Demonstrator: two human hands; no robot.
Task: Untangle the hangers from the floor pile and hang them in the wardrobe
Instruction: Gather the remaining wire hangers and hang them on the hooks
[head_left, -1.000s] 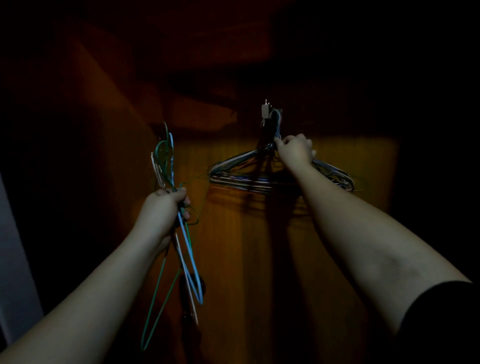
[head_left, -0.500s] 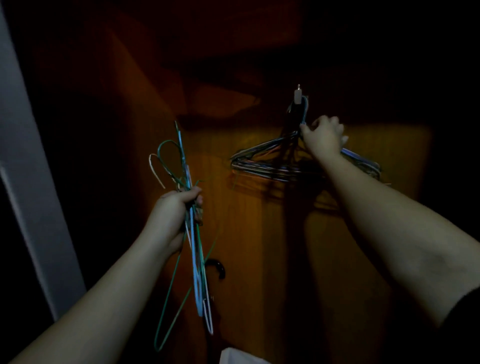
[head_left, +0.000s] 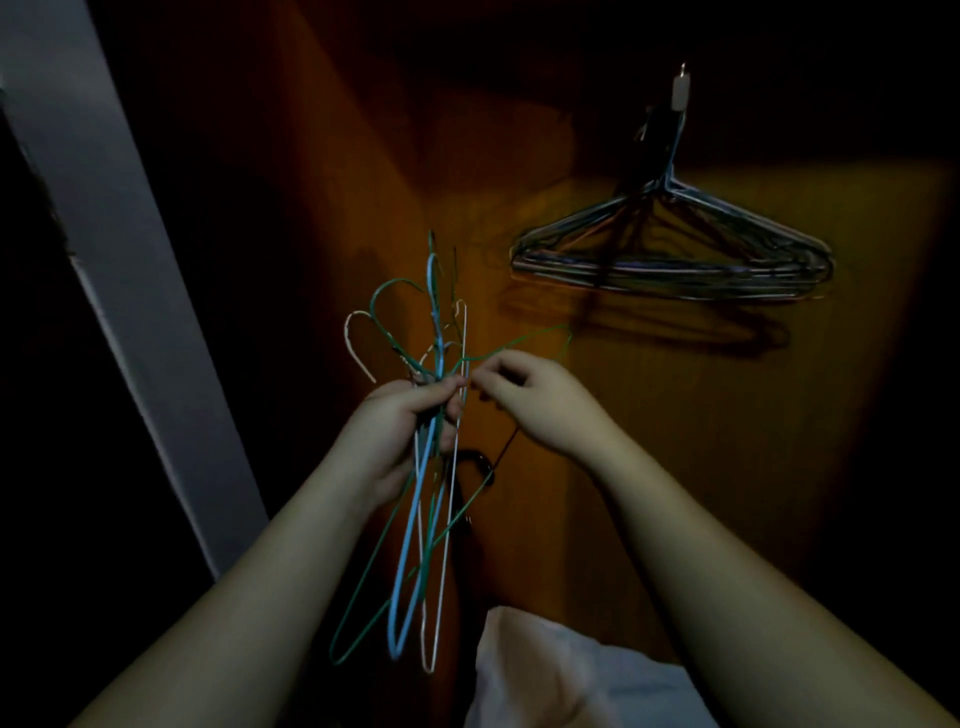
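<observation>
1. Head view, and only one view is given, so everything below is taken from it. The lighting is really dim, so fine detail is mostly lost.
2. A bunch of wire hangers (head_left: 431, 467) (green, light blue and white ones can be made out) is gripped around the necks by the left hand (head_left: 400, 431), fingers curled round the wires. The hooks are pointed up and the long bodies are hung down below the fist.
3. The right hand (head_left: 540, 400) is held just beside the left one, with the fingertips (head_left: 480, 376) brought up against the bunch. A green wire (head_left: 519, 340) that sticks out to the right seems to be pinched between thumb and forefinger, though it can't be told for sure in this light.
4. A second set of hung hangers (head_left: 670, 244) is seen up and to the right, stacked together on a small hook (head_left: 680, 93) fixed to the wooden wardrobe panel (head_left: 675, 441). Neither hand is touching that set, and it is well apart from the held bunch.
5. A pale grey frame edge (head_left: 104, 234) is run diagonally down the left side.
6. Something white, maybe cloth (head_left: 561, 675), is seen at the bottom between the forearms.
</observation>
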